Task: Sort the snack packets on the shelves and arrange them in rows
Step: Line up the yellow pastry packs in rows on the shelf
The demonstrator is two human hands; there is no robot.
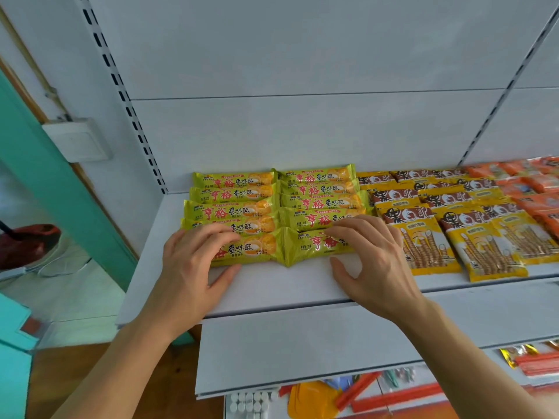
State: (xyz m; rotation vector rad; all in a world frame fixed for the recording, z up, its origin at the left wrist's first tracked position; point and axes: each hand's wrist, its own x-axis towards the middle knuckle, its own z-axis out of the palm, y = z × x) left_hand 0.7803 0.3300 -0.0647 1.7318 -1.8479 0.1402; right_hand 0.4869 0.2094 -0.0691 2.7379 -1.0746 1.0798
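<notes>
Head view is showing you leaning over a white shelf (272, 285), with both hands working at the front row of green snack packets (278, 207). Those packets are lying flat in two columns of five at the shelf's left end, each overlapping the one behind it, reaching back toward the rear panel. Each wrapper is carrying red characters reading 亨裕 and darker ones reading 蛋味酥, beside a picture of a round yellow pastry; the smaller print is too fine to read.

Your left hand (193, 267) is resting on the front left packet (251, 251), fingers spread and lightly bent over its left half, thumb lying on the bare shelf just in front of it. Your right hand (375, 261) is arching over the front right packet (317, 246), fingertips touching its right end, thumb held apart near the shelf's front edge. Neither hand is closing around a packet.

Just to the right, yellow and brown packets (453, 231) are sitting in rows, showing a bold dark character 黑 and pictures of striped wafer rolls. Orange packets (532, 192) are lying toward the shelf's right end, their writing being too blurred to read.
</notes>
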